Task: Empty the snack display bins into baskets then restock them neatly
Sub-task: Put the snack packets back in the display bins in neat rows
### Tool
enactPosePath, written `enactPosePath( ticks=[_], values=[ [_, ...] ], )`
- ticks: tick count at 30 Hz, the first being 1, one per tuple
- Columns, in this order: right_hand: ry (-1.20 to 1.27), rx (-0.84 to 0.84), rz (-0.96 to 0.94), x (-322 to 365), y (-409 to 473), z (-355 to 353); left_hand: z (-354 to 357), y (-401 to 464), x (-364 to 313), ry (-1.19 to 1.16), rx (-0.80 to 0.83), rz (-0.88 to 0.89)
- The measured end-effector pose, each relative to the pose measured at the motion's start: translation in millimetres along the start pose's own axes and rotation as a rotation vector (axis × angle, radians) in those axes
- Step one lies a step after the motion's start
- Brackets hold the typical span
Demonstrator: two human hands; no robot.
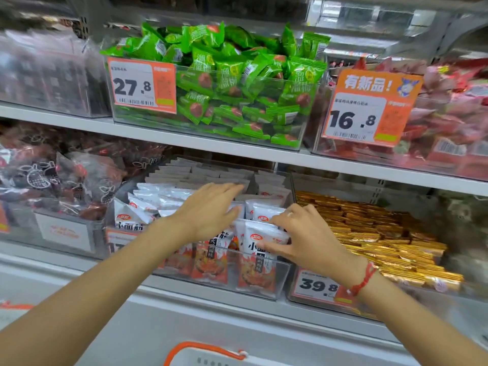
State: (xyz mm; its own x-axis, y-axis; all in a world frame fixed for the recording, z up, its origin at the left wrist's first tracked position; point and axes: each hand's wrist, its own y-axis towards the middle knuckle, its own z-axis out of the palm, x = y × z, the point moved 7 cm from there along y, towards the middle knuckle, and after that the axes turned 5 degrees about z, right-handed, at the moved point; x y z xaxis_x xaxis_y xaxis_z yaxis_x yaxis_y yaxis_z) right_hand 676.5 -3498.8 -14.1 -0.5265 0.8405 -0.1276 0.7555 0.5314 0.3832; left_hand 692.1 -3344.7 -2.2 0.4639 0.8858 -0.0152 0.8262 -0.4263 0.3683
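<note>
Store shelf at frame center: left hand lies flat on white snack packets in clear bin; right hand pinches one packet.

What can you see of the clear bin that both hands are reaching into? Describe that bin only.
The clear bin looks like transparent plastic, a box with straight walls and an open top. It sits on the lower shelf, between a bin of dark packets and one of gold bars. White and orange snack packets stand inside in rows. The left hand rests flat on the packets; the right hand grips packets near the front right corner.
</note>
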Motion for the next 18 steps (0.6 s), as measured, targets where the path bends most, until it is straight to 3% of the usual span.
enactPosePath(
  ticks=[4,7,10,13,18],
  values=[
    [0.071,-0.031,0.027,-6,-10,7,10,39,3,0.068,0.125,-0.081],
    [0.081,-0.072,0.020,-6,-12,8,15,63,16,-0.029,0.206,-0.087],
    [0.079,-0.123,0.019,-10,-9,6,19,81,22,-0.242,0.175,-0.053],
    [0.104,-0.143,0.023,-15,-8,5,27,90,18,-0.311,0.139,-0.003],
    [0.083,0.029,-0.007,-4,-4,8,26,71,27,-0.356,0.169,-0.026]
  ],
)
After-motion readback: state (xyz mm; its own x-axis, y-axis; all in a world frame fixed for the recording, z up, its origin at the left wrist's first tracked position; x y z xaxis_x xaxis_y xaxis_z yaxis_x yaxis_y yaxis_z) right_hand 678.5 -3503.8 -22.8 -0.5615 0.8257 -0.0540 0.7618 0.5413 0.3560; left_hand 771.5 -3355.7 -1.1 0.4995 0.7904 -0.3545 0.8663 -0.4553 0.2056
